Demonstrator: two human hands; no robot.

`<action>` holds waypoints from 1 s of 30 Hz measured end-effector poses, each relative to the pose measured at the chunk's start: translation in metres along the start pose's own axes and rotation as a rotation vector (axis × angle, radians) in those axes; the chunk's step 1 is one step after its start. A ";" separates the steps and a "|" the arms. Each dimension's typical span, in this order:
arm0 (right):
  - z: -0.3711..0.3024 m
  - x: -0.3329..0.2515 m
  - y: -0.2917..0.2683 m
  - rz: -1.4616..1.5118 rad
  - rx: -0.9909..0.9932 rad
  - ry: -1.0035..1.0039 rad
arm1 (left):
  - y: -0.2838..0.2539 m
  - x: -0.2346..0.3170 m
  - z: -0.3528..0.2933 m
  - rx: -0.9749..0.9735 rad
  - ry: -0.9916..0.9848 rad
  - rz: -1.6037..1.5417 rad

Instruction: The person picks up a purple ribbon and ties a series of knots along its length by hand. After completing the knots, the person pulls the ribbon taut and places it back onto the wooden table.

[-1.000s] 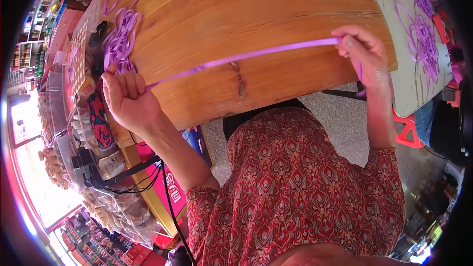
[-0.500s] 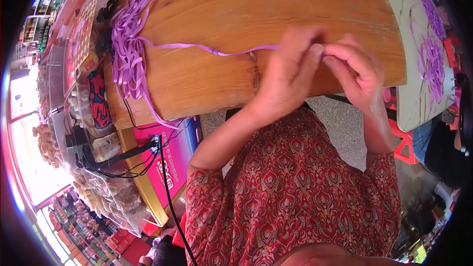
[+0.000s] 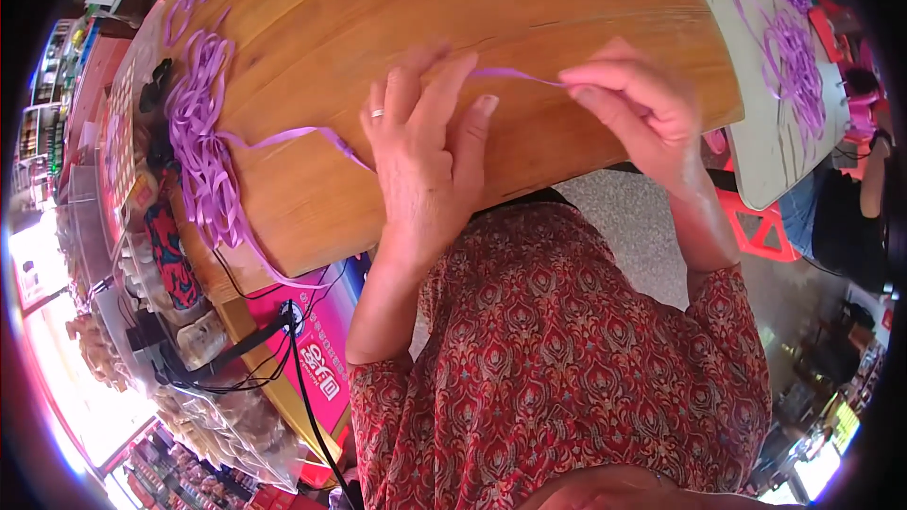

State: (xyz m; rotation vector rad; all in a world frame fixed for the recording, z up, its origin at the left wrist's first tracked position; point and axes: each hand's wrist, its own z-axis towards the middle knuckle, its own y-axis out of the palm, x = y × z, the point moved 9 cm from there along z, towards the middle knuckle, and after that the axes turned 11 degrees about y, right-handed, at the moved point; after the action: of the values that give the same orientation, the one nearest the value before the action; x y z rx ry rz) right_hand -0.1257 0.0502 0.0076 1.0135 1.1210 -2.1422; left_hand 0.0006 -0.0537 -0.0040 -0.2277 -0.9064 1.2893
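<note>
Wooden tabletop (image 3: 293,38) lies beyond the left hand (image 3: 418,151); below-left of it, a clear bag (image 3: 272,436) (tan pieces (image 3: 203,413) inside). Half-spread, that hand crosses purple ribbon (image 3: 293,133), grip unclear; the right hand (image 3: 647,115) pinches it.

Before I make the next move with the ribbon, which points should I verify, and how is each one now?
1. Right hand pinching the purple ribbon: ok.
2. Left hand gripping it too: cannot tell; the hand covers that stretch.
3. Ribbon straight between the hands: not ok; it bows.
4. Left heap free of overlapping loops: not ok.
5. All its strands on the wooden table: not ok; one crosses the near edge toward the pink box.
6. Far right heap apart from both hands: ok.
</note>
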 end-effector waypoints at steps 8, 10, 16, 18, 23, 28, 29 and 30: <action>0.001 -0.025 0.002 -0.071 0.021 -0.160 | 0.039 0.013 -0.004 0.001 -0.294 -0.824; -0.001 -0.025 0.001 -0.066 0.019 -0.157 | 0.044 0.013 -0.007 -0.035 -0.340 -0.822; -0.005 -0.028 -0.003 -0.019 0.015 -0.143 | 0.049 0.000 -0.019 0.142 -0.462 -1.117; -0.004 -0.019 -0.014 0.032 0.061 -0.027 | 0.036 -0.005 -0.021 0.204 -0.392 -0.940; -0.005 -0.025 -0.026 -0.168 0.071 -0.102 | 0.037 -0.007 -0.026 0.196 -0.452 -0.908; -0.007 -0.031 -0.007 -0.351 0.058 -0.272 | 0.037 -0.001 -0.026 0.177 -0.468 -0.935; -0.008 -0.028 -0.006 -0.352 0.060 -0.270 | 0.035 0.000 -0.025 0.167 -0.454 -0.921; -0.008 -0.024 -0.005 -0.330 0.046 -0.258 | 0.034 0.001 -0.024 0.156 -0.440 -0.907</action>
State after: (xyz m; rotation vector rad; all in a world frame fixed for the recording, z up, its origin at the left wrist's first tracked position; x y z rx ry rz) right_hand -0.1118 0.0616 0.0261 0.5766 1.1797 -2.4818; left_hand -0.0077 -0.0344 -0.0407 0.5646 -1.0862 0.5462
